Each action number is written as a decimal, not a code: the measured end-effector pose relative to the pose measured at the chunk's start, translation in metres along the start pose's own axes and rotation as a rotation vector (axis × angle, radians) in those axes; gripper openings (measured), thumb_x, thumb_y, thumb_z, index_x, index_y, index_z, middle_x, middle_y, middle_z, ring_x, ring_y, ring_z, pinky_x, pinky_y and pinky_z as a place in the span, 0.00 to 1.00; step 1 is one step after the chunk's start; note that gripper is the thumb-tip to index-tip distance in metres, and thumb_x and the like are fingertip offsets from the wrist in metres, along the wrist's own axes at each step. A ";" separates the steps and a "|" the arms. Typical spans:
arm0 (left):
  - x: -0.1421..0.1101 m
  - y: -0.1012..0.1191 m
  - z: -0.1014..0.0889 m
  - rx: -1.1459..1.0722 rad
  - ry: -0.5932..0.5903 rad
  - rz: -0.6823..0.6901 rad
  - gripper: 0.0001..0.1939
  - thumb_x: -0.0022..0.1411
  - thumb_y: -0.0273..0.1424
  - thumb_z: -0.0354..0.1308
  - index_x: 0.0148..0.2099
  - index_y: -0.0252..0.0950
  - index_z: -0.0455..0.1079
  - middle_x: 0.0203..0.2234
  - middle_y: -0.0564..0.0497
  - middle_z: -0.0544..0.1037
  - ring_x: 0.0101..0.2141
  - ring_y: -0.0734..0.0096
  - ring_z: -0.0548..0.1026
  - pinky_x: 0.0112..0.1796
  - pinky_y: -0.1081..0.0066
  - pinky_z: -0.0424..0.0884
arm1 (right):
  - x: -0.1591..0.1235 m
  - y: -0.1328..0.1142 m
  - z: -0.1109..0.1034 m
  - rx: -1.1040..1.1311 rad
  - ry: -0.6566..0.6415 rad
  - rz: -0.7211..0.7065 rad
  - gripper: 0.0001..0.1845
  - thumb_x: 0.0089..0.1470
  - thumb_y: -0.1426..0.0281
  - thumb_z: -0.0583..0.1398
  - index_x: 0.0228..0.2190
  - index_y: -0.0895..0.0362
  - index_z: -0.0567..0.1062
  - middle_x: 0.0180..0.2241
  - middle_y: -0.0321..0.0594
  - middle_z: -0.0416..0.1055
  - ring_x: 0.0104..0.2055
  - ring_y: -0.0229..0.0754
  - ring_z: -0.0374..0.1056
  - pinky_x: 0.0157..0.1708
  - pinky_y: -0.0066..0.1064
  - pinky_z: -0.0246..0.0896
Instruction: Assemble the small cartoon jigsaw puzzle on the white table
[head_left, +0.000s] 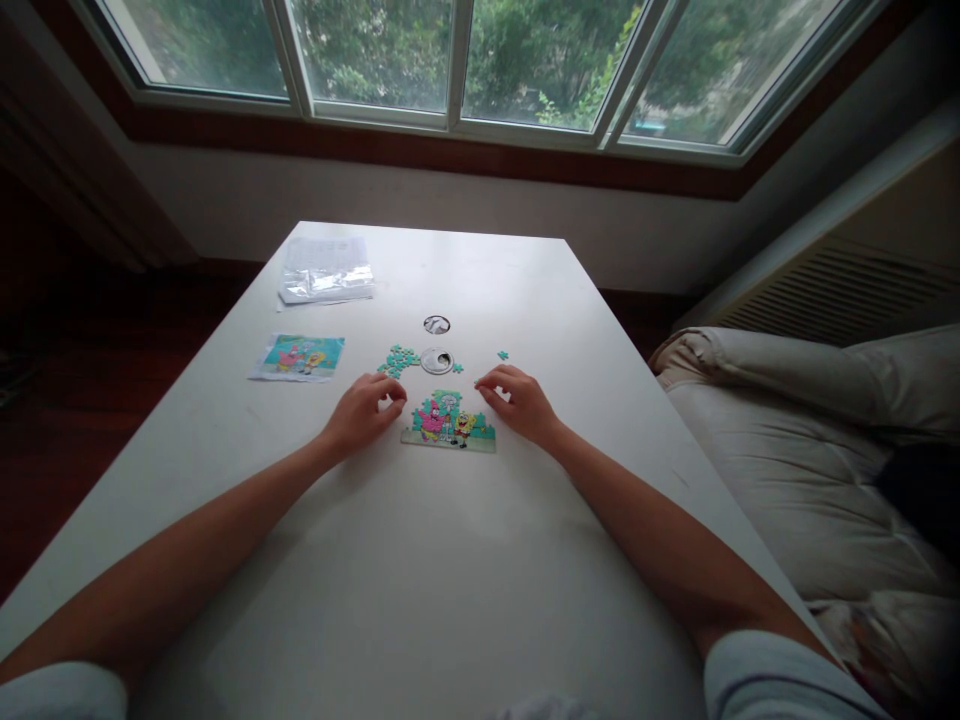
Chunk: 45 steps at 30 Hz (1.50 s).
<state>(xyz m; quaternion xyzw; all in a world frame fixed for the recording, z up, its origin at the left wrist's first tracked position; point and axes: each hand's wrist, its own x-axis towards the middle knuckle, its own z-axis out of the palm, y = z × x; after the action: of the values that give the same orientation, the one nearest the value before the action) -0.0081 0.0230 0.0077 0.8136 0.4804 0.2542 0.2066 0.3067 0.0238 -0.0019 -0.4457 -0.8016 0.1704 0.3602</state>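
Note:
A partly assembled jigsaw puzzle (448, 422) with cartoon figures, one pink and one yellow, lies on the white table between my hands. Its upper edge is uneven. My left hand (367, 412) rests just left of the puzzle, fingers loosely curled, with a small gap between thumb and forefinger and nothing visible in them. At the puzzle's upper right, my right hand (519, 400) pinches what looks like a small jigsaw piece (478, 386) at its fingertips. Loose green jigsaw pieces (397, 360) are heaped beyond my left hand. Single pieces lie at a loose piece (458, 368) and another piece (503, 355).
A round tin (436, 361) and a second round metallic disc (436, 325) sit beyond the puzzle. To the left lies a printed reference picture (300, 357), with a clear plastic bag (327, 270) behind it. A cushioned pale sofa (787, 450) stands right of the table (420, 600).

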 end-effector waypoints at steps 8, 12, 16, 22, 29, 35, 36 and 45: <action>0.026 -0.037 -0.001 0.187 0.109 -0.012 0.12 0.64 0.35 0.56 0.47 0.39 0.75 0.48 0.44 0.75 0.51 0.53 0.70 0.56 0.54 0.65 | 0.011 0.065 -0.004 -0.168 0.220 0.212 0.17 0.60 0.71 0.56 0.47 0.54 0.79 0.54 0.49 0.72 0.58 0.55 0.65 0.62 0.58 0.58; 0.041 -0.048 0.007 0.211 0.109 0.008 0.19 0.65 0.37 0.56 0.56 0.38 0.72 0.56 0.42 0.72 0.56 0.52 0.67 0.61 0.52 0.61 | 0.012 0.075 0.007 -0.151 0.078 0.190 0.21 0.61 0.72 0.54 0.54 0.54 0.76 0.60 0.47 0.70 0.63 0.52 0.63 0.66 0.55 0.55; 0.060 -0.054 0.015 0.183 0.013 0.024 0.29 0.67 0.41 0.54 0.66 0.36 0.63 0.65 0.40 0.65 0.65 0.51 0.60 0.65 0.51 0.54 | 0.011 0.068 0.011 -0.079 -0.022 0.136 0.24 0.63 0.70 0.53 0.58 0.52 0.73 0.62 0.43 0.69 0.65 0.49 0.63 0.67 0.50 0.56; 0.073 -0.050 0.021 -0.077 -0.094 0.073 0.30 0.70 0.40 0.48 0.69 0.35 0.59 0.62 0.40 0.69 0.62 0.56 0.66 0.65 0.53 0.58 | 0.016 0.054 0.015 0.039 -0.132 0.028 0.23 0.66 0.70 0.51 0.59 0.49 0.72 0.60 0.41 0.72 0.62 0.45 0.68 0.64 0.45 0.62; 0.076 -0.043 0.022 -0.607 -0.078 -0.034 0.31 0.66 0.37 0.49 0.69 0.39 0.58 0.55 0.43 0.75 0.53 0.61 0.75 0.58 0.53 0.68 | 0.032 0.046 0.028 0.022 -0.183 -0.111 0.23 0.67 0.71 0.51 0.59 0.49 0.72 0.60 0.42 0.70 0.64 0.44 0.64 0.65 0.44 0.59; 0.076 -0.044 0.015 -0.958 -0.001 -0.153 0.28 0.63 0.37 0.47 0.64 0.36 0.62 0.54 0.41 0.75 0.51 0.60 0.78 0.56 0.54 0.72 | 0.041 0.046 0.030 0.198 -0.154 -0.057 0.19 0.66 0.68 0.52 0.53 0.52 0.76 0.46 0.43 0.78 0.48 0.43 0.74 0.52 0.39 0.69; 0.076 -0.046 0.014 -0.986 0.027 -0.168 0.27 0.62 0.36 0.47 0.62 0.35 0.63 0.53 0.41 0.76 0.50 0.60 0.78 0.55 0.55 0.72 | 0.042 0.046 0.030 0.216 -0.147 -0.045 0.18 0.66 0.68 0.52 0.51 0.53 0.77 0.45 0.42 0.78 0.47 0.43 0.74 0.51 0.39 0.69; 0.075 -0.057 0.009 -0.648 0.177 -0.217 0.19 0.61 0.37 0.48 0.47 0.34 0.74 0.40 0.45 0.80 0.39 0.64 0.77 0.40 0.65 0.74 | 0.036 0.040 0.026 0.302 -0.092 0.066 0.16 0.65 0.63 0.54 0.47 0.53 0.78 0.46 0.42 0.79 0.48 0.43 0.74 0.51 0.38 0.69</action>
<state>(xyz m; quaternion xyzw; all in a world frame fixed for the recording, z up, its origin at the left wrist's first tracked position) -0.0101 0.1144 -0.0165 0.6247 0.4745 0.4395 0.4375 0.2983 0.0770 -0.0280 -0.4043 -0.7674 0.3213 0.3802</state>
